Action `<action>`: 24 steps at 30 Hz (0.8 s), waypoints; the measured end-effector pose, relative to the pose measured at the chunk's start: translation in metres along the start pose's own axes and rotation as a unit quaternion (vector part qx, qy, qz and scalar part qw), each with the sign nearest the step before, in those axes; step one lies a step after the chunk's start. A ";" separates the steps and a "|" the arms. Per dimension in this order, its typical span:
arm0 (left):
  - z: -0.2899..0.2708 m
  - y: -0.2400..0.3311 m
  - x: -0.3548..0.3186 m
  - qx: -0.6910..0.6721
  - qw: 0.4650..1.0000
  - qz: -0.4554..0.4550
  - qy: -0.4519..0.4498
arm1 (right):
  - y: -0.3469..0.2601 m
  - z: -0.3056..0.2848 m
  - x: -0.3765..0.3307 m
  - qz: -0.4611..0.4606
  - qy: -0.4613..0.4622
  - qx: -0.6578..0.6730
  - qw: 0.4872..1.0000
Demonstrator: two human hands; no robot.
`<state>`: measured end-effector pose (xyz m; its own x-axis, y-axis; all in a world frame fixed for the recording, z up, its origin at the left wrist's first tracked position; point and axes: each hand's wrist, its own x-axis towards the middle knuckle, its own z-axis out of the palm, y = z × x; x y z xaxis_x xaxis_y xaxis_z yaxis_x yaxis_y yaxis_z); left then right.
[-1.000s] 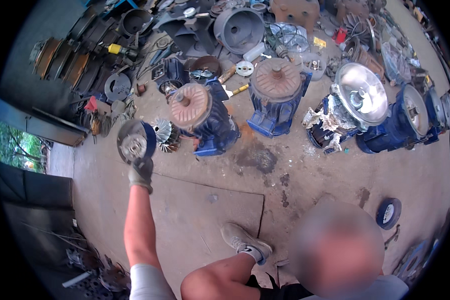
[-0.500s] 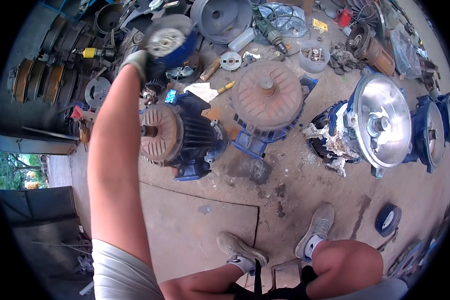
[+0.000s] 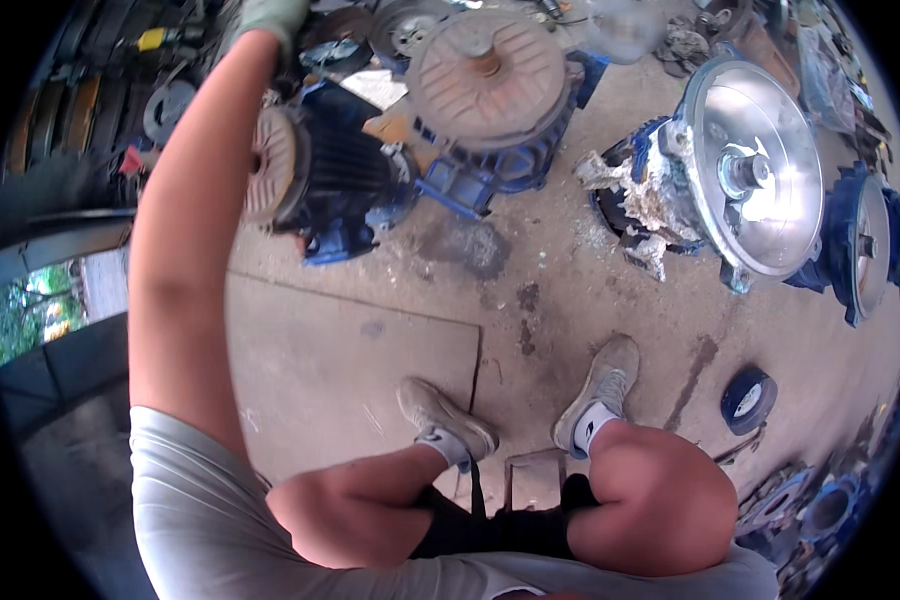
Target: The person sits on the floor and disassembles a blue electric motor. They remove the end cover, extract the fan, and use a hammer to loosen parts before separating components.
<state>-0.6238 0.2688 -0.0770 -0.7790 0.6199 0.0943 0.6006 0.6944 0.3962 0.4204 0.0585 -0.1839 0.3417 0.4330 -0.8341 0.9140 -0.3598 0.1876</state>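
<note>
Head view: gloved left hand (image 3: pixel 270 18) above blue motor (image 3: pixel 335 180), grip unclear.

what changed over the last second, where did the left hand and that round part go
The gloved left hand rose from beside the blue motor and reached far forward over it, carrying the round metal part toward the picture's top edge, where the part can no longer be made out. The motors and the shiny end cover stayed in place.

Gloved left hand (image 3: pixel 270 15) cut off at the top edge, grasp unseen.
</note>
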 end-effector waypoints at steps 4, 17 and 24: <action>-0.163 0.031 -0.227 -0.227 0.961 0.154 0.022 | 0.002 -0.018 -0.009 -0.026 -0.011 -0.044 0.999; -0.088 -0.345 -1.128 0.091 0.607 -0.566 -0.551 | -0.102 -0.070 -0.110 -0.174 -0.085 -0.373 0.907; 0.107 -0.266 -1.295 -0.152 0.487 -0.742 -0.435 | -0.236 0.082 -0.369 -0.187 -0.234 -0.522 0.798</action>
